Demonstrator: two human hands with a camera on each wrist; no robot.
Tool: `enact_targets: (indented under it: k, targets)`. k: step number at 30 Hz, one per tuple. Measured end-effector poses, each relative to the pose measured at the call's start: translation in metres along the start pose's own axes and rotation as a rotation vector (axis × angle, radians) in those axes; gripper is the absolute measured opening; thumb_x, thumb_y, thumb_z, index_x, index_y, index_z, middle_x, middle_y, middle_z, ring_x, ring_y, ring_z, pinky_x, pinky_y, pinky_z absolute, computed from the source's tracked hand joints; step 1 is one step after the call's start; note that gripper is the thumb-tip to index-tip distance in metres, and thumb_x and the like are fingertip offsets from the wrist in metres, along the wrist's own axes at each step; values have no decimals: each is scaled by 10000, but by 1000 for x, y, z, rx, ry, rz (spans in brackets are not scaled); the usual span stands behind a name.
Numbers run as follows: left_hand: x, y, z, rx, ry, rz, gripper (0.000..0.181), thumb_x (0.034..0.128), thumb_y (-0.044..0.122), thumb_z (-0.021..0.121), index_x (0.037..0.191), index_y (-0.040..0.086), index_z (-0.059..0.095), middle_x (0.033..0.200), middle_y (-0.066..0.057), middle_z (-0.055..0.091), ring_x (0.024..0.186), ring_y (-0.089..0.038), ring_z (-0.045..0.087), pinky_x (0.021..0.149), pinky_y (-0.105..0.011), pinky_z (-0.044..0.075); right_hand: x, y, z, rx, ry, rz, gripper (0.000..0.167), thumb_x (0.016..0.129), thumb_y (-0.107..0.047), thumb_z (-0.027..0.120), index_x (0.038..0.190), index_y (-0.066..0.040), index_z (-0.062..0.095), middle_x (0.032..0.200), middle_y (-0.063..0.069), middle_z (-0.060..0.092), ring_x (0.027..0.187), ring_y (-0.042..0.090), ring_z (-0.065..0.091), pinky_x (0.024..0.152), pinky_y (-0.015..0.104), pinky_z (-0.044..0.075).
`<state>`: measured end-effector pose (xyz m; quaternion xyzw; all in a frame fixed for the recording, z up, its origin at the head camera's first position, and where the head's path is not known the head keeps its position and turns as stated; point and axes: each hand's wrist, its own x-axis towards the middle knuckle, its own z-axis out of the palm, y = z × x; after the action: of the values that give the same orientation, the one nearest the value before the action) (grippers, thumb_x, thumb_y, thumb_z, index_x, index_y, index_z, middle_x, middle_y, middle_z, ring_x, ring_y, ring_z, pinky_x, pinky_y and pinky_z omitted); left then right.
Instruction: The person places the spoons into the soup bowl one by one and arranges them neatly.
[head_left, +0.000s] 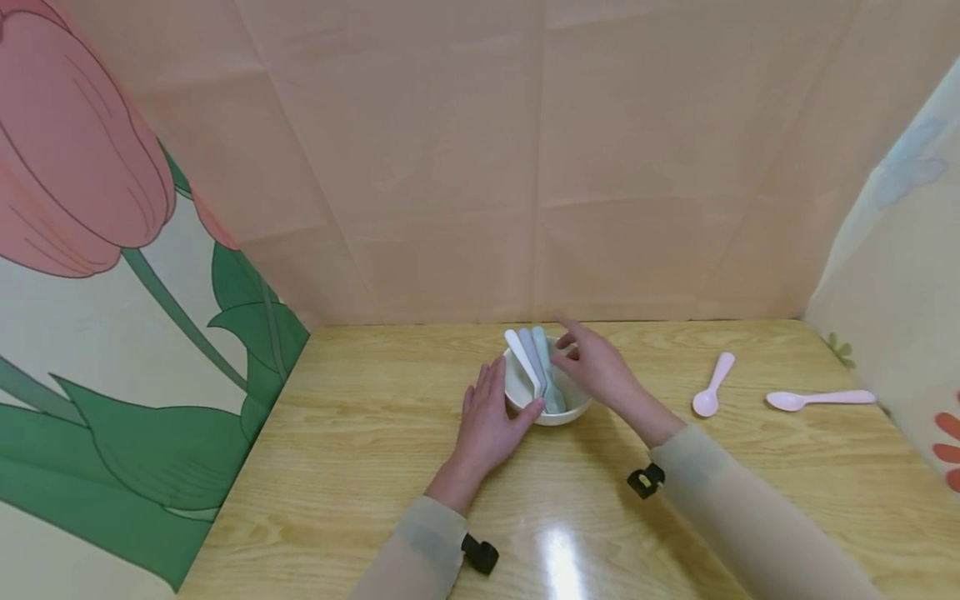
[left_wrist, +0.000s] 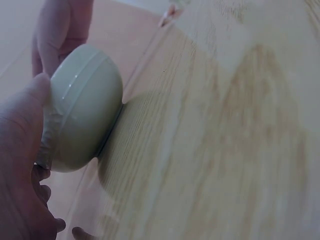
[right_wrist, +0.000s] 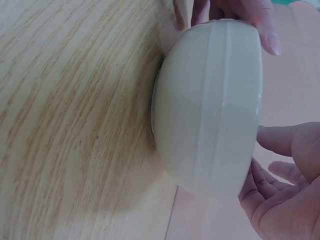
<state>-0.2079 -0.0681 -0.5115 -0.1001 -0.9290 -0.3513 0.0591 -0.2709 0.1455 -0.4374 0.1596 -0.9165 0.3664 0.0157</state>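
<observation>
and here the left hand (head_left: 491, 417) grips the white bowl (head_left: 562, 417) on the table (head_left: 360, 400), likely steadying it, while the right hand (head_left: 596, 362), fingers loosely bent, visibly holding nothing, hovers beside three utensils (head_left: 542, 348) inside, handles-up, seemingly too long to lie flat

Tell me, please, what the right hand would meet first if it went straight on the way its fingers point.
Probably the pale teal utensil in the bowl, just beyond the right hand's fingertips, though depth is unclear.
</observation>
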Motion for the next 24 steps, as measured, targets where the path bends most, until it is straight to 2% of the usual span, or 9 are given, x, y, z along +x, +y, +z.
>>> enact_targets:
  k: [9,18,24]
  targets:
    - [1,-1,1,6,-6,-10,1075,1040,776,538,1773,78,176,1819,-137,246,1688,-351,161,1338,-628,151,-10,4,-14,60,89,1,732,1072,-158,752,1696,-32,390,1271,228,742,1086,402,753,925,561,624]
    - [0,0,-1,-2,-8,-21,1076,1038,766,556,1773,77,177,1820,-131,244,1685,-366,172,1337,-632,150,-25,8,-28,78,155,45,713,1090,-233,742,1696,-57,409,1271,187,725,1056,361,735,844,456,603]
    - [0,0,-1,-1,-9,-20,1078,1040,769,544,1772,71,172,1820,-134,239,1685,-360,169,1339,-625,146,-37,18,-39,92,213,57,709,1101,-291,728,1696,-64,416,1257,178,720,1049,363,738,809,380,589]
